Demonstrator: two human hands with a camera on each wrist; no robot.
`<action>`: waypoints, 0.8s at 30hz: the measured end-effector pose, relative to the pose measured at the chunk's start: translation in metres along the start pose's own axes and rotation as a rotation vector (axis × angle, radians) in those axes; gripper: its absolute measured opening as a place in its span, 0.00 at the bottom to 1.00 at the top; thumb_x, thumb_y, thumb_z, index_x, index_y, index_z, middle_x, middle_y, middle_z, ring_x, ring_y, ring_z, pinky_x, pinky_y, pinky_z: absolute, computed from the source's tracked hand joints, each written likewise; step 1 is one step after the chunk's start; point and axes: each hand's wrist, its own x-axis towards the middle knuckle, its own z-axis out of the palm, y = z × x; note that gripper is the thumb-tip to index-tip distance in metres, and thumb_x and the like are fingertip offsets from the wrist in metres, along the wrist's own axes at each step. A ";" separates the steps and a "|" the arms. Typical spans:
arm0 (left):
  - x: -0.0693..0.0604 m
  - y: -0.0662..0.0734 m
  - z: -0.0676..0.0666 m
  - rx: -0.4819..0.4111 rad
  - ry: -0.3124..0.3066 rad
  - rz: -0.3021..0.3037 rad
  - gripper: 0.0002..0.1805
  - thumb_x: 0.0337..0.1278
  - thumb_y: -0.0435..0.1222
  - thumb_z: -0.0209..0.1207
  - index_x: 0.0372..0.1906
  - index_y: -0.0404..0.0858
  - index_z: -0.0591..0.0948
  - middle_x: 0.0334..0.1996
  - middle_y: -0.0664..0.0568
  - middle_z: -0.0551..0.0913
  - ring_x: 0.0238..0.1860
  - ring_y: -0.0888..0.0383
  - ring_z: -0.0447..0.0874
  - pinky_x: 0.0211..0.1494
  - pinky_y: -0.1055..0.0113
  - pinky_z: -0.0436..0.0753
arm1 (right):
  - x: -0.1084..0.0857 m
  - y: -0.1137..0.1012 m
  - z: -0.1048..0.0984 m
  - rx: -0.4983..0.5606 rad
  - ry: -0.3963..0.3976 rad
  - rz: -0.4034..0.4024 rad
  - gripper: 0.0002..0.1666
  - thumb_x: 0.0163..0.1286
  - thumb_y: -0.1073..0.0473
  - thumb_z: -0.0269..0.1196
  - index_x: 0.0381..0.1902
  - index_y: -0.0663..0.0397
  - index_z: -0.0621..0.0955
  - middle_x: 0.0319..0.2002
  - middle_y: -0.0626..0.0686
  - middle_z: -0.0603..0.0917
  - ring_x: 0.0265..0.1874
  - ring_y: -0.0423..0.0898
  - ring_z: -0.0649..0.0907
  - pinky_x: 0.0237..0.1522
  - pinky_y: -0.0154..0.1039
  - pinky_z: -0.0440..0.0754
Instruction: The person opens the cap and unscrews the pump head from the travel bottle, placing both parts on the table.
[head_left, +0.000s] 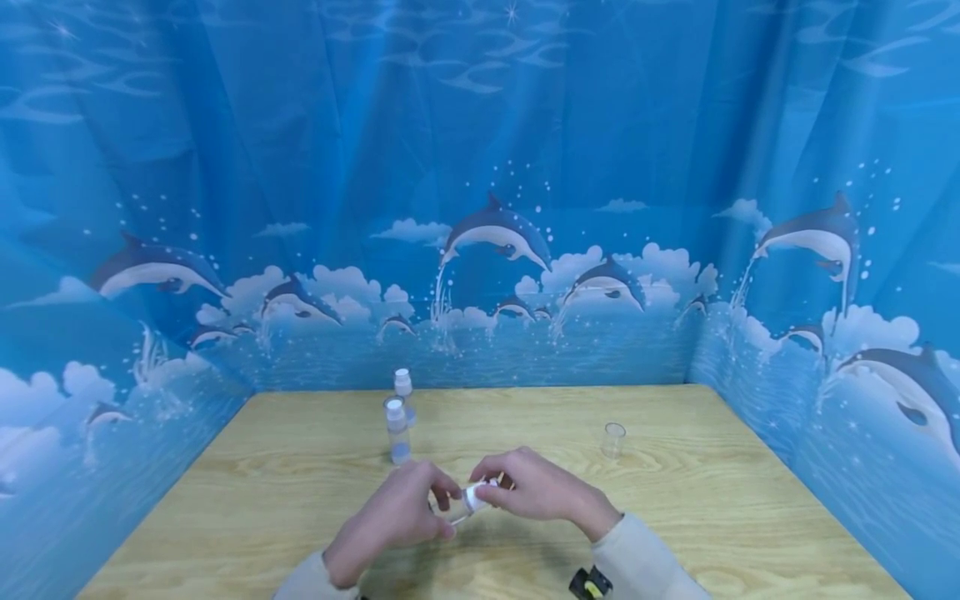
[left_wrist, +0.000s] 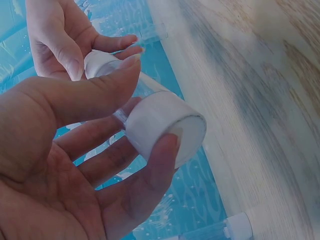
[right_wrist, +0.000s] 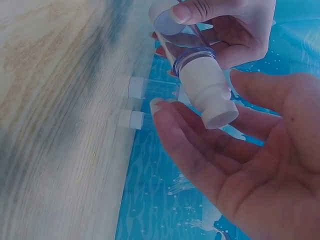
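A clear pump bottle (head_left: 474,498) with a white base and a white pump head (right_wrist: 204,82) is held tilted above the table. My left hand (head_left: 401,510) grips its body, and in the left wrist view a fingertip lies against the white base (left_wrist: 165,125). Around the pump head my right hand (head_left: 543,489) is loosely placed. In the right wrist view its fingers (right_wrist: 175,132) extend past the pump head, with a small gap between thumb and collar. Two similar bottles, a nearer one (head_left: 398,433) and a farther one (head_left: 403,383), stand upright beyond my left hand.
A clear, cup-like cap (head_left: 613,442) stands on the wooden table (head_left: 712,500) at the right. Blue dolphin-print curtains (head_left: 480,167) enclose the back and sides. A black device (head_left: 590,583) is at the right wrist.
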 end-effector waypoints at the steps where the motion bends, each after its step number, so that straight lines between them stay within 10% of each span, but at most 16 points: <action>1: 0.000 0.000 0.000 -0.002 -0.003 -0.007 0.21 0.36 0.31 0.80 0.43 0.42 0.90 0.31 0.56 0.89 0.30 0.61 0.83 0.35 0.64 0.84 | 0.000 0.000 0.000 0.009 -0.006 0.004 0.16 0.78 0.55 0.60 0.55 0.57 0.84 0.44 0.53 0.91 0.34 0.41 0.89 0.37 0.28 0.85; 24: -0.001 -0.001 0.000 0.011 0.004 0.023 0.20 0.37 0.32 0.80 0.43 0.42 0.91 0.29 0.59 0.88 0.32 0.60 0.83 0.35 0.64 0.83 | 0.001 -0.003 0.001 -0.019 0.026 -0.024 0.16 0.65 0.67 0.70 0.51 0.54 0.86 0.47 0.51 0.90 0.42 0.33 0.85 0.42 0.24 0.84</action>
